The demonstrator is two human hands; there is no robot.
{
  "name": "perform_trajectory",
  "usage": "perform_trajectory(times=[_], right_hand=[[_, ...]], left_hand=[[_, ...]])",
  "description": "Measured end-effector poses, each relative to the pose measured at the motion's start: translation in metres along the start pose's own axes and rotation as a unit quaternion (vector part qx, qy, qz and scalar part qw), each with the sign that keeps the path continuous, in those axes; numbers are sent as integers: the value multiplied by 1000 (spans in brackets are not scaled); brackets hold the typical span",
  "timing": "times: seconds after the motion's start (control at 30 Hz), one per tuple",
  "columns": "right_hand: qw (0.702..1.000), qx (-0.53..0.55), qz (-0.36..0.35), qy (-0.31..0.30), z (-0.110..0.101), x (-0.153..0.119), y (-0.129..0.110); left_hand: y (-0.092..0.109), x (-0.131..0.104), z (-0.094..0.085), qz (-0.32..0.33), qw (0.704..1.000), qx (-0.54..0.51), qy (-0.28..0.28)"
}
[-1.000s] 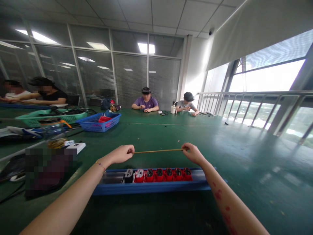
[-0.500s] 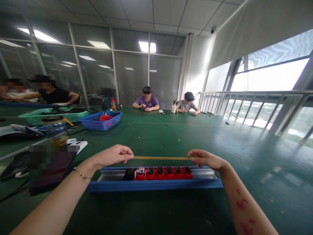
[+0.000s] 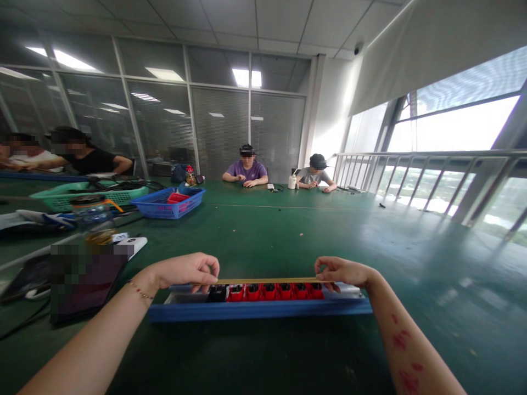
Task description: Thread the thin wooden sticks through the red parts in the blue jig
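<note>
The strip (image 3: 267,281) has come down and toward the wearer since half a second ago: it then showed beyond the rail (image 3: 263,312) and now lines up with the blocks' upper edge, both hands having moved with it. The left hand (image 3: 191,270) pinches its left end between thumb and curled fingers; the right hand (image 3: 343,271) does the same at the other end, its remaining fingers bent beneath. The strip runs straight and nearly level between them, along the row of six red blocks (image 3: 269,293) and the black block (image 3: 217,294) at their left; whether it touches them I cannot tell. The blocks sit side by side in the blue-sided rail, which lies crosswise on the green surface (image 3: 263,236). Well beyond the left hand stand a blue basket (image 3: 168,210) with a red piece (image 3: 178,198) in it, a green basket (image 3: 61,202) and a jar (image 3: 96,220). Two people sit across the surface, one in a purple shirt (image 3: 252,171), one in grey.
</note>
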State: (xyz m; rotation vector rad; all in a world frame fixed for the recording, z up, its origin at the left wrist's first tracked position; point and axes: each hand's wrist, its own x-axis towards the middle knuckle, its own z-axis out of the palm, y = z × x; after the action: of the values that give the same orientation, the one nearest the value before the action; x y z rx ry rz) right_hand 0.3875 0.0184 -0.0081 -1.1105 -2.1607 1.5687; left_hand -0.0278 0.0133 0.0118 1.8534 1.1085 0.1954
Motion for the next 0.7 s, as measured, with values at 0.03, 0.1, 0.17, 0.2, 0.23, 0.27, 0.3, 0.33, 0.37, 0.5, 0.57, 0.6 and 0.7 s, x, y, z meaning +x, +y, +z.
perform_trajectory(times=[0.03, 0.1, 0.17, 0.2, 0.23, 0.27, 0.3, 0.33, 0.37, 0.5, 0.57, 0.6, 0.7], right_hand=[[1000, -3, 5, -3, 0, 0, 0], [1000, -10, 16, -8, 0, 1, 0], [1000, -16, 22, -12, 1, 1, -1], [1000, -18, 22, -13, 1, 1, -2], [1000, -19, 20, -13, 1, 1, -2], [1000, -20, 17, -13, 2, 1, -2], [1000, -20, 14, -10, 2, 1, -2], [1000, -21, 11, -7, 2, 1, -2], [1000, -22, 10, -3, 2, 1, -2], [999, -28, 15, 8, 3, 2, -3], [999, -30, 19, 10, 3, 3, -3], [999, -31, 21, 10, 3, 3, -3], [999, -33, 24, 11, 3, 3, -3]], left_hand=[[-1, 0, 0, 2, 1000, -2, -4], [-2, 1, 0, 7, 1000, -7, -9], [-2, 1, 0, 7, 1000, -10, -7], [-3, 1, 0, 4, 1000, -11, -6], [-3, 1, 0, 2, 1000, -12, -5], [-2, 1, 0, 0, 1000, -12, -4], [-2, 1, 0, -1, 1000, -11, -5], [-1, 1, 0, -3, 1000, -6, -5], [0, 1, 0, -5, 1000, 1, -5], [3, -1, -1, -12, 999, 51, 1], [4, -1, -2, -14, 997, 79, 8], [4, -2, -2, -15, 995, 93, 13], [6, -3, -2, -14, 989, 139, 38]])
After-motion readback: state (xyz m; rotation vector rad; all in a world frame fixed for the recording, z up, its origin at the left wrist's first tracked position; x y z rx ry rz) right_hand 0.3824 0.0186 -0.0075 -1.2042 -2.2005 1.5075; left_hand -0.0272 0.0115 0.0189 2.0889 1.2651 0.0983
